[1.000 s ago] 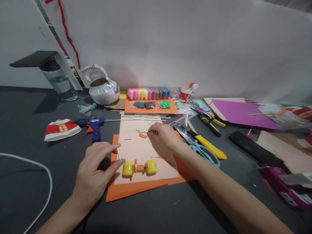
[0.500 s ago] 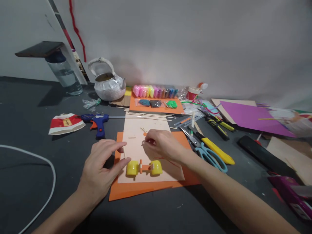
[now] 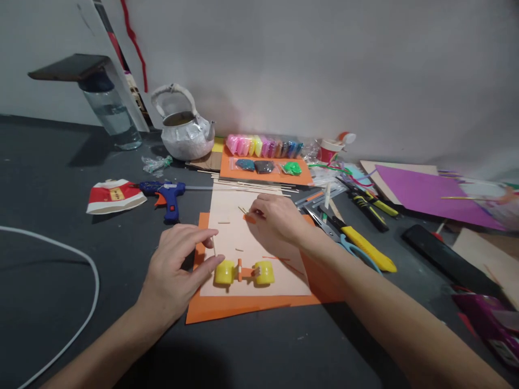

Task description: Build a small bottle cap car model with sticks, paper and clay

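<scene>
Between the thumb and forefinger of my left hand (image 3: 178,265) stands a short thin wooden stick (image 3: 214,246), held by its ends. My right hand (image 3: 273,213) is over the cream paper (image 3: 259,236), fingertips pinched together beside a small orange piece (image 3: 249,219) and a few thin stick bits (image 3: 242,210); whether something is in the pinch is hidden. Two short stick pieces lie on the paper, one a cut stick (image 3: 239,249) below the right hand. Close to me rests a model with two yellow blocks (image 3: 224,273) joined by an orange bar (image 3: 248,272).
An orange sheet (image 3: 239,310) lies beneath the paper. Left are a blue glue gun (image 3: 168,197) and a red-white cup piece (image 3: 115,196). A kettle (image 3: 186,138) and clay packs (image 3: 263,146) stand behind. Scissors (image 3: 348,246) and a yellow cutter (image 3: 368,249) lie right, near my forearm.
My right hand has moved away from me over the paper, and a short stick now shows where it was. My left hand keeps its stick. The whole view has shifted slightly.
</scene>
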{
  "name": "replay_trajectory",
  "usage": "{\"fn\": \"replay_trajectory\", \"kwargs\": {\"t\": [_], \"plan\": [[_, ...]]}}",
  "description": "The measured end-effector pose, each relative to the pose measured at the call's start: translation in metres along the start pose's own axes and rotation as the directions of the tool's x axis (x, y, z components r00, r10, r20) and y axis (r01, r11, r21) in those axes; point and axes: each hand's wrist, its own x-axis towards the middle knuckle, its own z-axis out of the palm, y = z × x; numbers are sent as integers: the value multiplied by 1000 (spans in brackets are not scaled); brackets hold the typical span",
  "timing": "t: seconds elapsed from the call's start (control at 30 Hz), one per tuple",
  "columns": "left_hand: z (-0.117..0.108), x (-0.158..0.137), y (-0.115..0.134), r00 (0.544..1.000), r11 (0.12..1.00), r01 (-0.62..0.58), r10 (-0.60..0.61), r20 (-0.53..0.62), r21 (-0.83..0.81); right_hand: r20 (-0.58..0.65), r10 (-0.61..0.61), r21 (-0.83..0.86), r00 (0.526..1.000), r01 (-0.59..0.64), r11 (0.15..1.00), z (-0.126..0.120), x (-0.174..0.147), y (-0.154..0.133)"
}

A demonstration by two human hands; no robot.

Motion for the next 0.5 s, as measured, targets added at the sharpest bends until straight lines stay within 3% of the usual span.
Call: {"fn": "replay_trajectory", "kwargs": {"t": [0.2, 0.3, 0.5], "plan": [[0, 1, 1, 1000, 1000, 5, -5, 6, 9, 17, 26, 4, 1000, -26, 1000, -5, -11, -2], [0, 1, -1, 1000, 1000, 4, -4, 17, 18, -2, 76, 14, 997, -76, 997, -3, -8, 5], [4, 0, -5, 998, 999, 44, -45, 50, 22, 4, 63, 56, 998, -63, 996, 2, 1, 4]]}}
